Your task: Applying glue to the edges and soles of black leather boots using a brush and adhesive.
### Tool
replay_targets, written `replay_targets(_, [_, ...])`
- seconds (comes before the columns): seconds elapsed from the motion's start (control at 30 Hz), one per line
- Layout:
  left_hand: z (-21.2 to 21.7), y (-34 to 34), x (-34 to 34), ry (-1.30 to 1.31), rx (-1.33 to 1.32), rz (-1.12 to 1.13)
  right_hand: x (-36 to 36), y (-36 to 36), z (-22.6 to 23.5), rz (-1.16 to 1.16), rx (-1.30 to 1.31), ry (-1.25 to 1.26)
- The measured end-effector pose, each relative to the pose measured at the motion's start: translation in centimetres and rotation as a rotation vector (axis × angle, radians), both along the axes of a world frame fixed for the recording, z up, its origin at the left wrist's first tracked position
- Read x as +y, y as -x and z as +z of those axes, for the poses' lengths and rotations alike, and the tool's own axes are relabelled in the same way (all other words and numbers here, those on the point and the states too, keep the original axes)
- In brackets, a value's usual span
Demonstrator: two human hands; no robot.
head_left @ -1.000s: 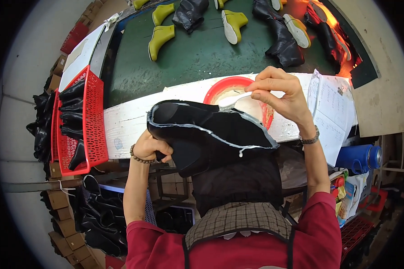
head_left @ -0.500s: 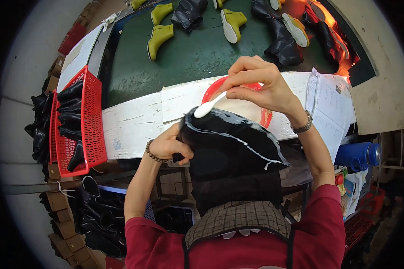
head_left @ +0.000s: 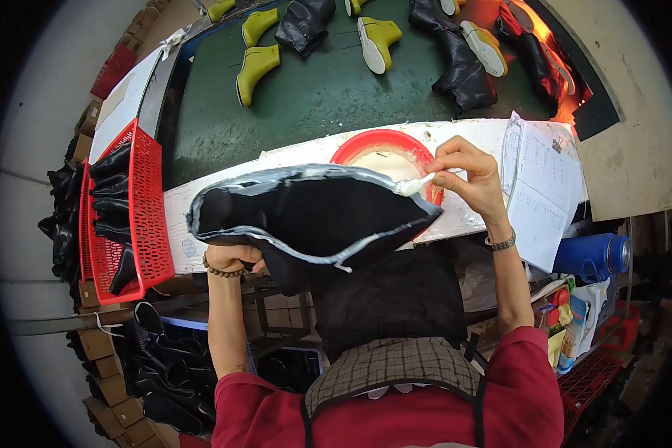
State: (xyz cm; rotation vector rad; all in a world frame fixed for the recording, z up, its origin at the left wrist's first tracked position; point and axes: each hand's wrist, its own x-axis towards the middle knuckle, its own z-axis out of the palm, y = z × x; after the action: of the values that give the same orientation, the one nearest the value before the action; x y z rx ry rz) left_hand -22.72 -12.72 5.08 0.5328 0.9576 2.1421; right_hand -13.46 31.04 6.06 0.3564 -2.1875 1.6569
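Note:
My left hand (head_left: 234, 257) is closed around the underside of a black boot upper (head_left: 299, 213), keeping its opening spread and turned upward. Wet white glue coats the edge of that opening, and a small drip hangs at the near side. Between the fingertips of my right hand (head_left: 469, 175) is a small white brush (head_left: 409, 187), its glue-laden head against the far right part of the edge. Partly behind the upper stands a red bowl (head_left: 384, 134) of creamy white glue.
Beyond the white work board runs a dark green belt (head_left: 291, 93) carrying yellow-green boots (head_left: 259, 73) and black boot uppers; its right end glows orange. A red basket (head_left: 148, 216) of black uppers stands left. Papers (head_left: 549, 187) and a blue flask (head_left: 591, 256) are at right.
The upper has swung left and its opening now faces up more widely. My right hand has moved right and slightly down, taking the brush from the left end to the right part.

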Motion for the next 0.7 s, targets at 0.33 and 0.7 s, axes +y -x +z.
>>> replay_targets(0.33, [3.7, -1.3, 2.7, 0.289, 0.002, 0.144, -1.3, -1.5, 4.3, -0.172, 0.009, -0.159])
replay_targets(0.7, [4.7, -2.6, 4.6, 0.383, 0.022, 0.154, -5.6, 0.5, 8.4, -0.246, 0.163, -0.335])
